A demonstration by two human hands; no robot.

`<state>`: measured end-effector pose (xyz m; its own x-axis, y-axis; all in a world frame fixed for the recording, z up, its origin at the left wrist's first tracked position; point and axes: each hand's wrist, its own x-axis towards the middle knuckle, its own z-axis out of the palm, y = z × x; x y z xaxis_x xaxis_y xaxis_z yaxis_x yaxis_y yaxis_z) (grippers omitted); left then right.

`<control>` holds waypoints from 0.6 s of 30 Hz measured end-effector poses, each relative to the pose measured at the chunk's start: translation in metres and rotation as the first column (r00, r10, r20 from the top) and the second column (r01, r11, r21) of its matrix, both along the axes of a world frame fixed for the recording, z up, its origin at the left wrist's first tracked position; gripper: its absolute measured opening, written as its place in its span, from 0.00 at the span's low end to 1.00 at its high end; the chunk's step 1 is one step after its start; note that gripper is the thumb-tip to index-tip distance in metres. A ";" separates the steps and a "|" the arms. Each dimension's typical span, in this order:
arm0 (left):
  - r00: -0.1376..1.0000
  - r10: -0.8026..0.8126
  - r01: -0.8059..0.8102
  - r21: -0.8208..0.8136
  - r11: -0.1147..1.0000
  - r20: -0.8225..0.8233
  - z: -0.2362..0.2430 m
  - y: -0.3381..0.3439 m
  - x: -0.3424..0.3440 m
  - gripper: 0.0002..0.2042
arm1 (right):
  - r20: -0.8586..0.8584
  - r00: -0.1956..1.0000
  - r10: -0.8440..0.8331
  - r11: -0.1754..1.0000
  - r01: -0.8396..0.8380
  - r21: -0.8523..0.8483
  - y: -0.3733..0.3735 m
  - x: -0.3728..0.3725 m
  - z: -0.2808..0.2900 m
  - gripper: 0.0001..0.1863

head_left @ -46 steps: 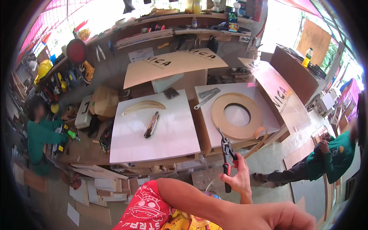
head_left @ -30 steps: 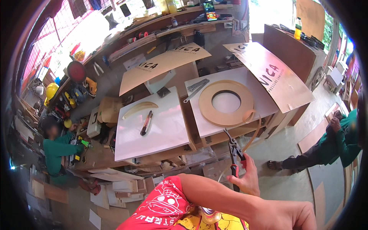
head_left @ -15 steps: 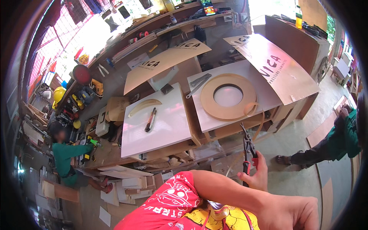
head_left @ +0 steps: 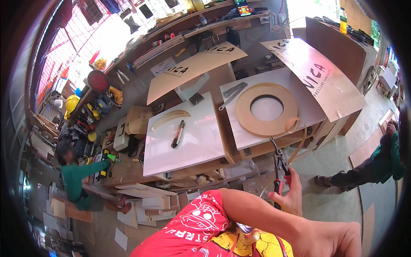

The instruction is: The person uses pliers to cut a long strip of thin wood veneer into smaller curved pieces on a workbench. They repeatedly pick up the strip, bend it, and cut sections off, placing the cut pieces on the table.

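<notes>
My right hand [head_left: 292,198] is closed round the red-and-black handles of a pair of tin snips [head_left: 279,159]. The snips point up and away, their tips beside the front edge of the right white panel [head_left: 227,100]. A wide roll of tan edge banding [head_left: 248,122] lies flat on that panel. Its loose end [head_left: 300,146] curls off the roll and hangs over the edge, just right of the snips. My bare left arm crosses in front of my right wrist. At its end my left hand [head_left: 346,237] is partly cut off by the lower edge, its fingers hidden.
On the left white panel [head_left: 162,158] lie a utility knife [head_left: 178,133] and a curved pale strip [head_left: 169,118]. A wrench-like metal tool [head_left: 233,95] rests beside the roll. Printed laminate sheets [head_left: 319,81] overhang behind. Co-workers in green stand at left [head_left: 79,175] and right [head_left: 379,158].
The whole scene has shifted to the right in view. Against the bench, my right hand and the snips sit slightly farther left. The grip on the snips looks the same.
</notes>
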<state>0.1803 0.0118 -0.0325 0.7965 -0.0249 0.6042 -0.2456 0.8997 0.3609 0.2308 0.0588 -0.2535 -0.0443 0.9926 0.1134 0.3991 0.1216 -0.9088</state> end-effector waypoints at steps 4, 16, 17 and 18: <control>0.998 -0.052 0.053 -0.049 0.997 0.028 0.001 -0.003 -0.005 0.08 | -0.027 1.000 -0.012 1.000 0.012 -0.003 0.000 -0.006 0.000 0.60; 0.984 0.152 -0.158 0.061 0.986 0.091 0.009 -0.002 -0.030 0.07 | -0.056 0.998 -0.012 1.000 0.012 0.008 -0.002 -0.021 0.003 0.60; 0.968 0.216 -0.222 0.034 0.975 0.129 0.004 -0.008 -0.027 0.07 | -0.054 0.999 -0.003 1.000 0.003 0.006 -0.003 -0.024 0.003 0.60; 0.935 0.299 -0.304 -0.002 0.953 0.190 -0.001 -0.017 -0.015 0.07 | -0.052 0.999 0.008 1.000 -0.008 0.003 -0.003 -0.026 0.003 0.60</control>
